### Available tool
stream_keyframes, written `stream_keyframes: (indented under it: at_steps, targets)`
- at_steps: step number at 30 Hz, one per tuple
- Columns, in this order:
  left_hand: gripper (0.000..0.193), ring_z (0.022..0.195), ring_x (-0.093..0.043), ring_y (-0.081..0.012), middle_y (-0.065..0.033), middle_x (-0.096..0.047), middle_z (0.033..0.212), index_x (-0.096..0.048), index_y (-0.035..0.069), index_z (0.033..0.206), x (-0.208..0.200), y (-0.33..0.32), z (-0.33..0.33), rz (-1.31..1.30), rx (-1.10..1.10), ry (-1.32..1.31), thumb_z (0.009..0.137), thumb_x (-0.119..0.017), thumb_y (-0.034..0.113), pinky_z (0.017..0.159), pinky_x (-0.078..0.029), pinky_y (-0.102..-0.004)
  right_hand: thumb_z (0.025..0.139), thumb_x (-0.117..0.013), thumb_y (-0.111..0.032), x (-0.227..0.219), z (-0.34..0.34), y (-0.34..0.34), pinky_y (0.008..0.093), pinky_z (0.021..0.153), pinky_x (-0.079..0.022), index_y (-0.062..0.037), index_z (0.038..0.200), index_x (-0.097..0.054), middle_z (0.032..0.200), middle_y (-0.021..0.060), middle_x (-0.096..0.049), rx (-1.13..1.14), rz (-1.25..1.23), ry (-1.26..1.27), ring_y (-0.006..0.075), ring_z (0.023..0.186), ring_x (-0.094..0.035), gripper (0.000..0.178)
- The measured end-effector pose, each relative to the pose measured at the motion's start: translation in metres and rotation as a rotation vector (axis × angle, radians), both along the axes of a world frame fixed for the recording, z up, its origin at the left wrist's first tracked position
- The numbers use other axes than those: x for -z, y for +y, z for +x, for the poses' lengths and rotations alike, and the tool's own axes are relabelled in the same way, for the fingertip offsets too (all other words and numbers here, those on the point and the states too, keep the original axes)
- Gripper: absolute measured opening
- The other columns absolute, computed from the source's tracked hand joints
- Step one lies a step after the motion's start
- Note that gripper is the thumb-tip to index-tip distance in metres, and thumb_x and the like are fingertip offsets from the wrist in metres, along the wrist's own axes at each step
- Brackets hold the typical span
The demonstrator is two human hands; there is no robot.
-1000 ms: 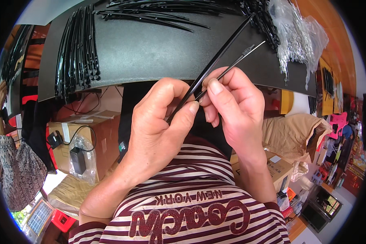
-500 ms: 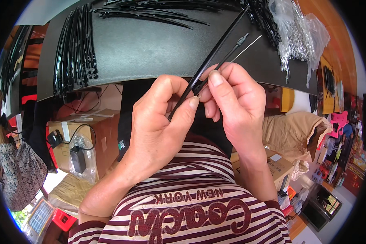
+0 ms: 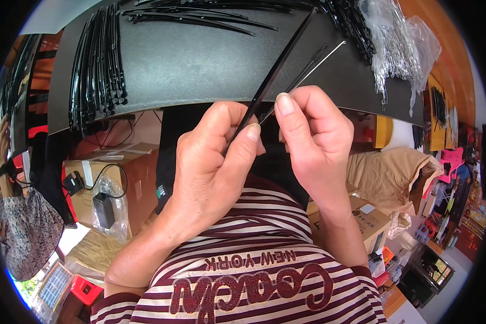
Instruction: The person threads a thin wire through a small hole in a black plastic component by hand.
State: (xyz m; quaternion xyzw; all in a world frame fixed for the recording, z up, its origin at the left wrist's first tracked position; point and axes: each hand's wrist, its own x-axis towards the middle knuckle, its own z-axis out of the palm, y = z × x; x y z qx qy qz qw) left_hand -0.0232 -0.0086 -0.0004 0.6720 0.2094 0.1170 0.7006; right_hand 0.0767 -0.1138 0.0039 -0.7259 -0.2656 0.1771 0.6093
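My left hand [image 3: 213, 156] is closed, thumb and bent fingers pinching a long flat black strip [image 3: 272, 75] that slants up to the right over the table edge. My right hand [image 3: 318, 132] is closed in a pinch beside it, slightly apart from the left. A thin silver rod [image 3: 329, 55] with a small end runs into the right fingertips. Next to the rod a thinner dark strip [image 3: 311, 66] shows, smeared by motion. The lower ends of these pieces are hidden among my fingers.
On the dark table [image 3: 173, 65] lie a row of black strips [image 3: 97, 65] at left and more black strips [image 3: 200, 17] along the back. Silver wires in clear plastic [image 3: 391, 48] lie at right. Cardboard boxes [image 3: 137, 178] stand below; another person's forearm [image 3: 6, 178] shows far left.
My right hand's fingertips have moved a little away from the left hand. The thinner dark strip has shifted and blurred, and more of the silver rod shows. The long strip has tilted slightly left.
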Motion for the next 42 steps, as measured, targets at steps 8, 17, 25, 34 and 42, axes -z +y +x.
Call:
stream_keyframes:
  at_steps: [8, 17, 25, 34, 42]
  targets:
    - [0.007, 0.056, -0.046, -0.0017, 0.0008, -0.054, 0.062, -0.054, -0.001, 0.087, -0.01, 0.001, 0.002, -0.129, -0.032, 0.143, 0.089, -0.053, 0.005, 0.049, -0.037, -0.019, 0.09, -0.056, -0.008, 0.0, -0.003, -0.001, 0.0169, 0.049, -0.037, 0.0011, 0.082, -0.054, 0.065, -0.0013, -0.054, -0.054, 0.102, 0.224, 0.0008, 0.058, -0.045, 0.012]
    - [0.006, 0.057, -0.044, -0.0018, 0.0029, -0.052, 0.065, -0.055, 0.0, 0.088, -0.017, 0.005, 0.001, -0.39, -0.024, 0.131, 0.088, -0.051, 0.006, 0.052, -0.036, -0.0181, 0.085, -0.058, -0.002, -0.001, -0.002, -0.003, 0.0183, 0.049, -0.04, 0.0031, 0.087, -0.055, 0.068, 0.0024, -0.057, -0.074, 0.094, 0.007, 0.0034, 0.057, -0.05, 0.006]
    - [0.026, 0.053, -0.043, -0.0044, -0.0025, -0.056, 0.076, -0.058, -0.004, 0.11, -0.04, 0.03, -0.021, -0.24, -0.296, 0.019, 0.088, -0.049, 0.007, 0.044, -0.03, -0.0165, 0.083, -0.064, -0.009, -0.009, 0.033, 0.004, 0.0219, 0.051, -0.043, 0.0049, 0.094, -0.056, 0.068, 0.0069, -0.055, -0.104, -0.076, -0.239, 0.0083, 0.056, -0.052, 0.019]
    - [0.031, 0.074, -0.052, -0.0064, -0.0042, -0.062, 0.091, -0.056, -0.006, 0.115, -0.026, 0.165, -0.05, 0.539, -0.591, 0.113, 0.088, -0.053, 0.009, 0.067, -0.041, -0.0199, 0.083, -0.057, -0.009, -0.022, 0.09, 0.061, 0.0446, 0.066, -0.048, -0.0007, 0.083, -0.05, 0.082, 0.0163, -0.051, -0.223, -0.541, -0.955, 0.036, 0.076, -0.059, 0.011]
    - [0.025, 0.097, -0.051, -0.0242, -0.0123, -0.053, 0.099, -0.058, -0.004, 0.106, -0.007, 0.177, -0.049, 1.063, -0.436, 0.267, 0.084, -0.056, 0.008, 0.085, -0.04, -0.0319, 0.078, -0.055, -0.002, -0.029, 0.096, 0.054, 0.0441, 0.064, -0.047, 0.0015, 0.08, -0.047, 0.08, 0.0168, -0.051, -0.363, -0.619, -1.042, 0.0351, 0.073, -0.058, 0.009]
